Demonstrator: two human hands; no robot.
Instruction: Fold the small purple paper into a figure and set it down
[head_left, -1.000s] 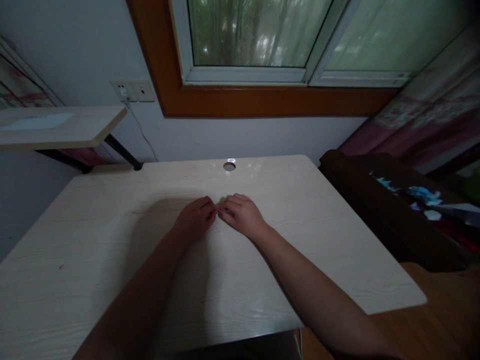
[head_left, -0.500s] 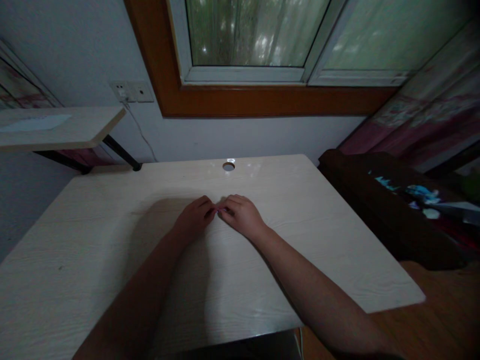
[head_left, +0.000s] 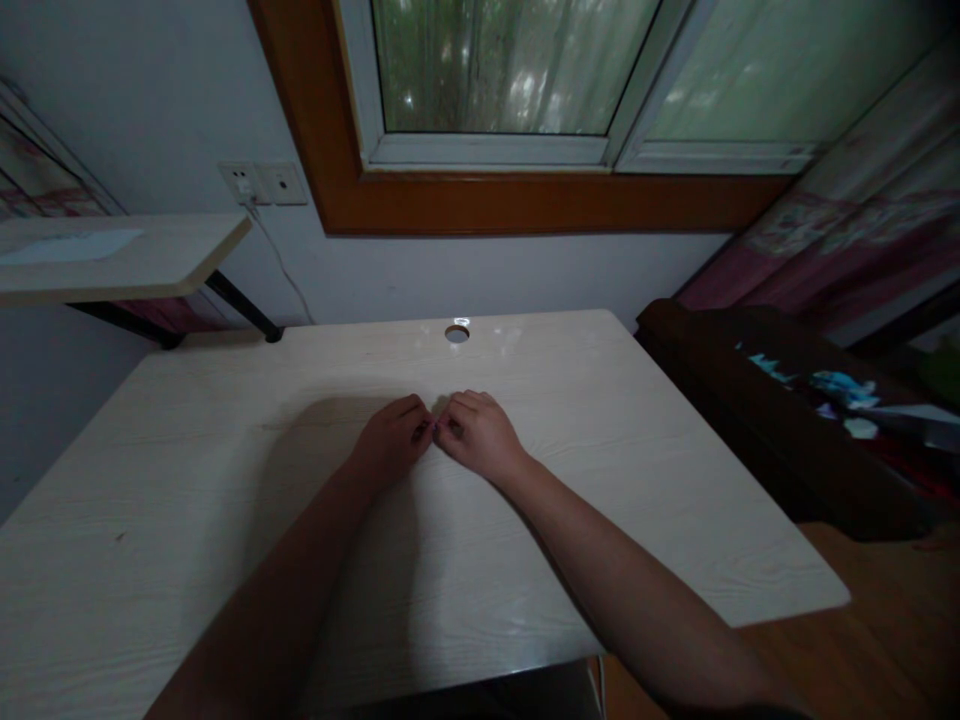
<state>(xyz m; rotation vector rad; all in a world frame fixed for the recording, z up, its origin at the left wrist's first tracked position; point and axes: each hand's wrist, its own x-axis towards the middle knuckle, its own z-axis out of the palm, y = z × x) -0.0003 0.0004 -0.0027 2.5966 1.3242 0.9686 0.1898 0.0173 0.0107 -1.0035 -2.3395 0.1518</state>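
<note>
My left hand point(head_left: 394, 432) and my right hand point(head_left: 476, 430) meet fingertip to fingertip over the middle of the pale wood-grain table point(head_left: 645, 500). Thumb and fingers are pinched together on both hands. Between the tips shows a tiny purplish-pink speck, too small and dark to name. Most of whatever they pinch is hidden by the fingers. The right hand's side lies close to the tabletop, and a broad shadow falls around the left forearm.
A round cable hole point(head_left: 457, 334) sits at the table's back edge. At the left, a raised shelf point(head_left: 172, 255) stands on black legs. A white cord point(head_left: 281, 262) runs down from the wall socket point(head_left: 262, 184). Beyond the right edge is a dark brown piece of furniture point(head_left: 720, 400) with cluttered items.
The fingertips have shifted slightly: the right fingers are curled more and have dipped a little, still against the left tips. Both arms stay in nearly the same place.
</note>
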